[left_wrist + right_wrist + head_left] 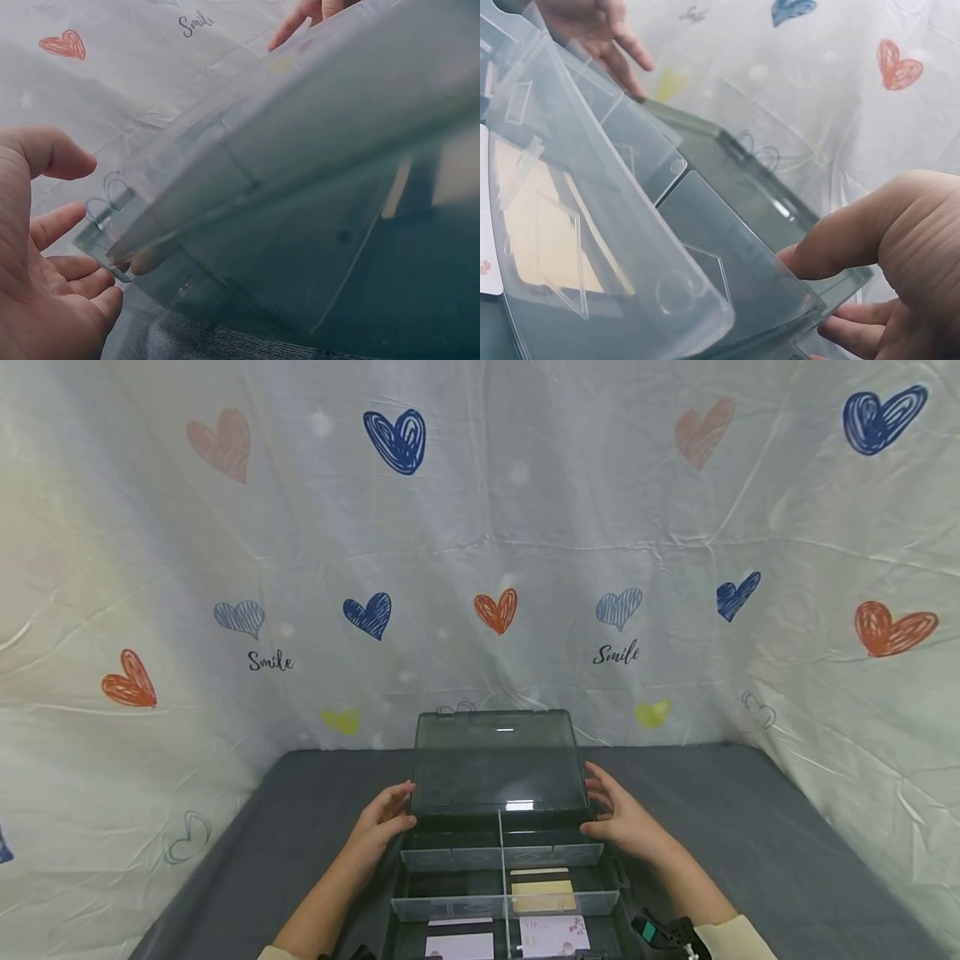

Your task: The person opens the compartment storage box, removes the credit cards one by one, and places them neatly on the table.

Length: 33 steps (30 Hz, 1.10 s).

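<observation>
A translucent grey-green divided plastic case (450, 883) lies before me, its clear lid (495, 760) swung back. Beside the lid's left edge is my left hand (381, 827), thumb and fingers spread, fingertips right at the edge. In its wrist view, the left hand (56, 262) has loosely bent fingers near the lid's corner. My right hand (622, 818) is at the opposite side, fingers extended along the edge; its thumb (810, 259) overlaps the case's edge in the right wrist view. Inside are a yellow card (543, 895), a white VIP card (553, 937) and a white card with a dark stripe (460, 946).
Dark grey cloth covers the table (315, 802). Behind it hangs a white curtain (540, 568) printed with hearts, close to the lid's far edge. Clear dividers (450, 908) split the case into several compartments. A dark strap (667, 935) is on my right wrist.
</observation>
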Tool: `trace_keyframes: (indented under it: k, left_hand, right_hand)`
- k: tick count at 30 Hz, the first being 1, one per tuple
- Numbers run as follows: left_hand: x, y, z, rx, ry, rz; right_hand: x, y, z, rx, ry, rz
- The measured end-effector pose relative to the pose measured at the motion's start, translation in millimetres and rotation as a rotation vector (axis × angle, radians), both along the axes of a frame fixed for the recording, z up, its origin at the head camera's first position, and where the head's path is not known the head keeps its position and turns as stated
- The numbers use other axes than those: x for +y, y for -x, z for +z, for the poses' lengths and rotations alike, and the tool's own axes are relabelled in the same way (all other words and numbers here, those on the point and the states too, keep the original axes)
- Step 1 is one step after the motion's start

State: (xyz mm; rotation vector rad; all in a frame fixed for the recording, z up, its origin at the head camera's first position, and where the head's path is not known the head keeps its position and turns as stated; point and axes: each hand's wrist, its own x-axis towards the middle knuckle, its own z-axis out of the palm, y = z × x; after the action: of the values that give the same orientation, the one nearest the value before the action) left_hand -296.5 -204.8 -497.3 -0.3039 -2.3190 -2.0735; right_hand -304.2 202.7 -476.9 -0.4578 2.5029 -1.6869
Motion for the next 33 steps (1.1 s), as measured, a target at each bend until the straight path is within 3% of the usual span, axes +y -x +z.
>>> trace_keyframes:
  k: [15, 22, 28, 33]
  left_hand:
    - [3.8, -0.5, -8.2, -0.023, -0.027, 0.057]
    - [0.3, 2.7, -12.7, -0.069, -0.047, 0.055]
    - [-4.9, 4.8, -10.4, -0.092, -0.048, 0.073]
    - [-10.6, -2.8, 0.8, -0.021, -0.037, 0.084]
  right_hand:
    - [2.9, -0.1, -5.2, -0.073, 0.006, 0.049]
    - [3.7, -1.4, -3.5, -0.057, -0.071, 0.045]
    - [9.2, -6.1, 13.1, -0.001, -0.203, -0.053]
    - [17.0, -15.7, 37.0, 0.058, -0.231, -0.081]
